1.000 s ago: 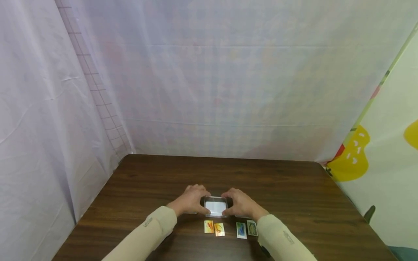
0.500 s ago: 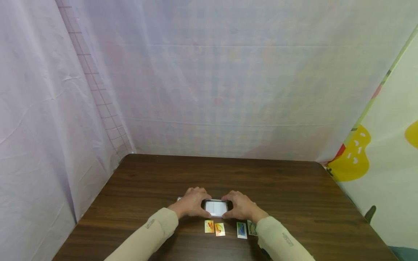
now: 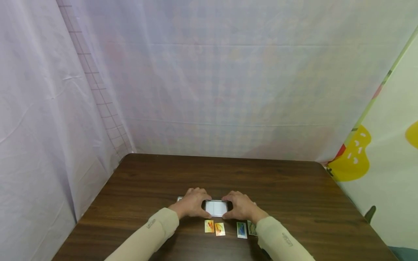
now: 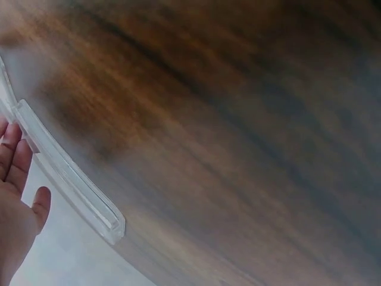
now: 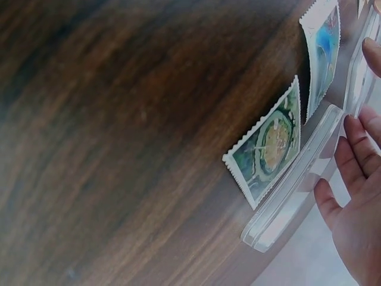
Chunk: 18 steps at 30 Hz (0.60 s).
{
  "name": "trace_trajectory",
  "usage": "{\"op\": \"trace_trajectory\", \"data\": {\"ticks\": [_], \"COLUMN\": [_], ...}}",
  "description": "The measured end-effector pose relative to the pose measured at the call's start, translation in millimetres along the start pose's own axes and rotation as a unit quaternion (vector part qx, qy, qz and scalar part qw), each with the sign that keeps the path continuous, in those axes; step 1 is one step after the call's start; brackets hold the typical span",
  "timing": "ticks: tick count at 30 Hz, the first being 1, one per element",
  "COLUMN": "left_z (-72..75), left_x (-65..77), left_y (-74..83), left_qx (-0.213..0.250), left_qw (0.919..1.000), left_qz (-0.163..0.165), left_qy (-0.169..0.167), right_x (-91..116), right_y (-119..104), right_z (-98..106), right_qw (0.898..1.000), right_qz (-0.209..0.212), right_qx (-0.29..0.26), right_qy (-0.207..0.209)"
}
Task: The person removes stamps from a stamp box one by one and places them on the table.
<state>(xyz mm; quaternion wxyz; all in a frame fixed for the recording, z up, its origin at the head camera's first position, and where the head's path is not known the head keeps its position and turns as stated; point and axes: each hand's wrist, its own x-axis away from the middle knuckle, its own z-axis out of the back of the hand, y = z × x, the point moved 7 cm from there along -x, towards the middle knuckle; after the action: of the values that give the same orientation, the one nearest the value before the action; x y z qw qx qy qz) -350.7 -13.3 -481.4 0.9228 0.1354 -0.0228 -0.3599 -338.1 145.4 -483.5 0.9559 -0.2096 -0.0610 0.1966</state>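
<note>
A small clear plastic case, white inside with a thin line down its middle, lies flat between the two hands. My left hand grips its left end, thumb at the near corner and fingers at the far one. Mirroring that, my right hand holds the right end. A second clear case lies beside the left hand, mostly hidden under it in the head view. Alongside the right hand's fingers is a third clear case, seen in the right wrist view.
Nearer the body lie two orange-yellow stamps, a blue stamp and a green stamp partly covered by the right sleeve. The brown wooden table ends at a pale curtain.
The middle case looked deeper a second ago, with a dark band at its far side. Its far edge has come lower and nearer, and the hands shifted slightly with it. The stamps stayed put.
</note>
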Motion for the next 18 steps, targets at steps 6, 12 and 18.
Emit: {"op": "trace_trajectory", "data": {"ticks": [6,12,18], "left_z": [-1.4,-2.8,-1.3], "left_x": [0.0,0.0,0.0], "left_y": [-0.5,-1.3,0.2], "left_qx": [-0.002,-0.003,-0.001], "left_qw": [1.0,1.0,1.0], "left_qz": [-0.002,-0.001,-0.003], "left_qy": [0.0,-0.001,0.0], "right_x": [-1.2,-2.6,-1.8], "right_y": [-1.5,-3.4,-4.2], "right_z": [-0.4,-1.3,-1.6], "right_qw": [1.0,0.999,0.999], "right_qz": [0.018,0.041,0.046], "right_qx": [0.006,0.012,0.011], "right_qy": [0.003,0.003,0.002]}}
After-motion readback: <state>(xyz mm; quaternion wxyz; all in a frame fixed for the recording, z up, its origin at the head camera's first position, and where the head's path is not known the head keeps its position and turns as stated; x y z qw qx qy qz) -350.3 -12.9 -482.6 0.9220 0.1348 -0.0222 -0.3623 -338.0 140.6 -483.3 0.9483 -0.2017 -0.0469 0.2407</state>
